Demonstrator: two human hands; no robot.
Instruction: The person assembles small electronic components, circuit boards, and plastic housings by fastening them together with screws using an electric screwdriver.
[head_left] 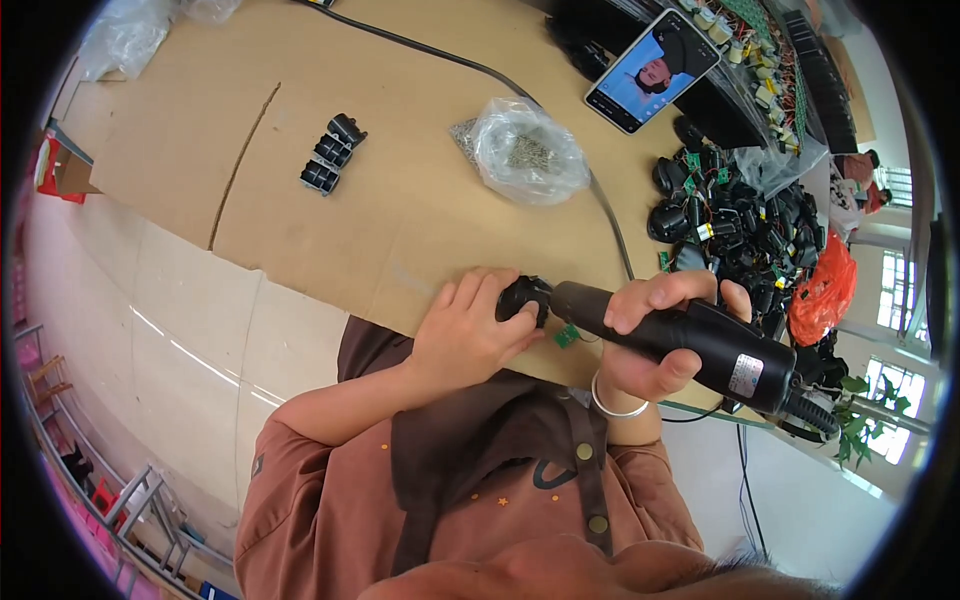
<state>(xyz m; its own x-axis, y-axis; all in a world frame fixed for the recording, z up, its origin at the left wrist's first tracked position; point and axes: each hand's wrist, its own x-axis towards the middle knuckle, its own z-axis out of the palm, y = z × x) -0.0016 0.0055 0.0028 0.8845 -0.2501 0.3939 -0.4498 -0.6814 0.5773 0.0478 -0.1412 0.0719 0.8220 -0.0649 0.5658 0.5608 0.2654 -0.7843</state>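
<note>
My left hand (pixel 473 325) is closed on a small black plastic housing (pixel 522 300) at the table's near edge. A small green circuit board (pixel 567 336) hangs beside that housing, with a thin wire near it. My right hand (pixel 655 335) wraps round a black corded electric screwdriver (pixel 690 345). The screwdriver lies nearly level, its tip end pointing left at the housing. Whether the tip touches the housing is hidden. Farther off on the table is a clear plastic bag (pixel 535 150) of small metal screws.
Several black housings (pixel 333 153) stand in a row at the left. A heap of black parts with wires and green boards (pixel 735 225) covers the right side. A phone (pixel 652 72) leans behind it. A black cable (pixel 440 50) crosses the cardboard-covered table (pixel 160 130). An orange bag (pixel 823 290) lies at right.
</note>
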